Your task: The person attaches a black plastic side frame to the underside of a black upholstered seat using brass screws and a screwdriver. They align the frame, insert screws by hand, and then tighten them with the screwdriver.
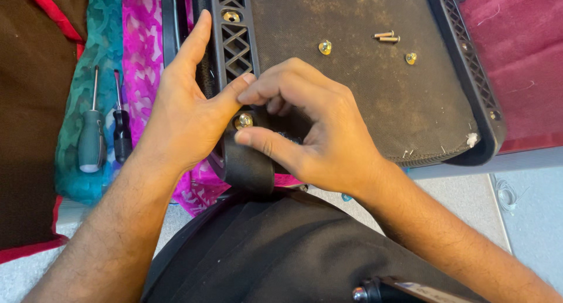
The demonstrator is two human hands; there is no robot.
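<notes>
An upturned chair seat (363,98) with a dark fabric underside and a black lattice plastic rim lies in front of me. My left hand (187,109) rests flat against its left rim, thumb pressing a black armrest bracket (246,165) at the near corner. My right hand (305,124) pinches at a brass-coloured bolt (243,121) seated in that bracket, thumb below and index finger above it. What the curled fingers hold is hidden.
Two loose screws (387,37) and brass inserts (325,47) (411,58) sit on the seat underside. Two screwdrivers (91,133) (121,130) lie on teal and pink cloth at left. Maroon fabric (516,57) is at right. A black chair part (281,250) is near my lap.
</notes>
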